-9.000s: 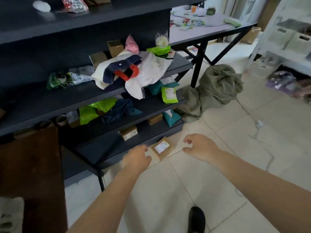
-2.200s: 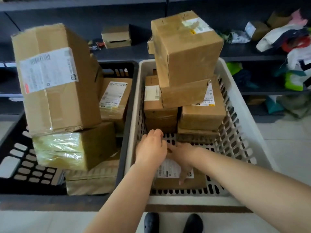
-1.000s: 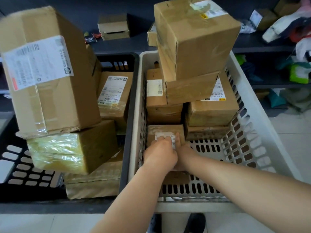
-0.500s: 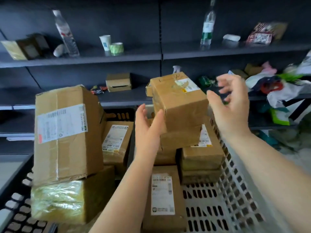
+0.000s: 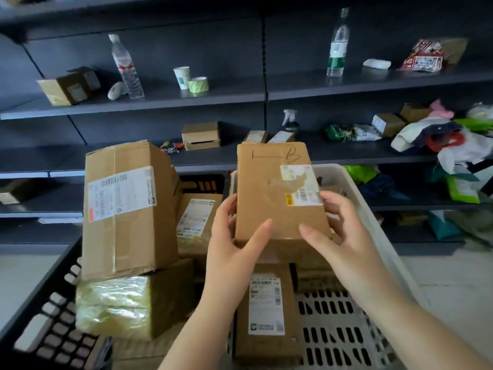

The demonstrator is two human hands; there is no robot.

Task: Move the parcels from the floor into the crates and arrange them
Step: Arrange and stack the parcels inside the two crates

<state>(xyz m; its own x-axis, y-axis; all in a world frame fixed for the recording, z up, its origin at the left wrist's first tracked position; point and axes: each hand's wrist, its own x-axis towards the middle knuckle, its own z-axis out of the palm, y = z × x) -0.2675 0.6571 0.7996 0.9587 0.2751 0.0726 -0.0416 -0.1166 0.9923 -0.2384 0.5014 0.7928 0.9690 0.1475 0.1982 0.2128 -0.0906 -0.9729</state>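
A brown cardboard parcel marked "B", with a torn label, is lifted and tilted toward me above the white crate. My left hand holds its left side, thumb across the front lower edge. My right hand holds its right side, thumb on the front. Below, a flat labelled parcel lies on the white crate's floor. The black crate on the left carries a tall labelled box, a tape-wrapped box and a labelled parcel.
Dark shelving fills the background with two water bottles, a paper cup, a tape roll, small boxes and a spray bottle. Bags and cloth pile up on the right shelves. Tiled floor shows at right.
Both hands, open beside the top box half a second ago, now hold it, and it has tipped toward me. Earlier they pushed a flat parcel across the white crate's floor.
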